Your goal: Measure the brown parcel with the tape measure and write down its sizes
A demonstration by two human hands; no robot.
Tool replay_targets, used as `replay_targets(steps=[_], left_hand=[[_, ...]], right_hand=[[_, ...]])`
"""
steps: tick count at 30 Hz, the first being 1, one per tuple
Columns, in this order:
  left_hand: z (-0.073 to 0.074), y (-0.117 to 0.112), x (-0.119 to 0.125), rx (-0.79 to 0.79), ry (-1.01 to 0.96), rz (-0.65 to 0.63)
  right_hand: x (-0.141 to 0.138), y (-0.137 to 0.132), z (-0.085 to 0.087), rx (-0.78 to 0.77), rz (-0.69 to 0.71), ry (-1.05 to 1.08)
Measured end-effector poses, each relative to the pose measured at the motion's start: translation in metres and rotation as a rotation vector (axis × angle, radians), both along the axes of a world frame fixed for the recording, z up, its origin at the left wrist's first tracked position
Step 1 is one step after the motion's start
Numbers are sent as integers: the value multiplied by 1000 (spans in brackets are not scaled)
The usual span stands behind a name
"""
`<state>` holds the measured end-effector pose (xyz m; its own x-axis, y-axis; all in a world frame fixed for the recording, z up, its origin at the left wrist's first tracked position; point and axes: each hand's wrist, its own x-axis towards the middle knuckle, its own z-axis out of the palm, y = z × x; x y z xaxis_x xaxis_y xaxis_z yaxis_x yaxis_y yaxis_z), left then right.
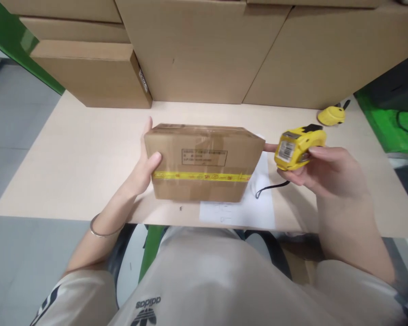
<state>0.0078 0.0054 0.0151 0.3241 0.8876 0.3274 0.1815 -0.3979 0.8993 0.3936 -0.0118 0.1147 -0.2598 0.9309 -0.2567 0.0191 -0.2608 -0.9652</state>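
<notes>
A brown cardboard box [207, 190] with a printed label and a strip of yellow tape is tilted up over the front of the table. My left hand [146, 165] grips its left side, thumb on the face turned to me. In my right hand [333, 167] is a yellow tape measure [297, 145] with a barcode sticker and a black wrist cord dangling. One right fingertip reaches to the box's right edge. Under and beside the box lies a white sheet of paper [238, 215] with some drawn lines, partly covered.
Large cardboard boxes [204, 54] line the back of the table [98, 154], with a flatter box [98, 77] at the left. A second yellow tape measure [331, 116] lies at the back right. Green chair [7, 40] stands behind left.
</notes>
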Motion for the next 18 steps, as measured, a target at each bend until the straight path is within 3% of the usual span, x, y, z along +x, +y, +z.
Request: replay_targets(steps=[3,8,10,14,18], left_hand=[[-2,-1,-3,191,-67,46],[-17,-5,-10,364,111,58],[-23,-4,-11,349,115,56],[-31,1,-9,326,-14,4],[-37,7,-10,394,-132,-99]], right_hand=[[5,-1,14,94,-5,-72],[-16,9,41,310,-118,-147],[-40,16,52,456,-18,-315],[-104,30,67,783,353,-682],[-159,40,64,853,578,-779]])
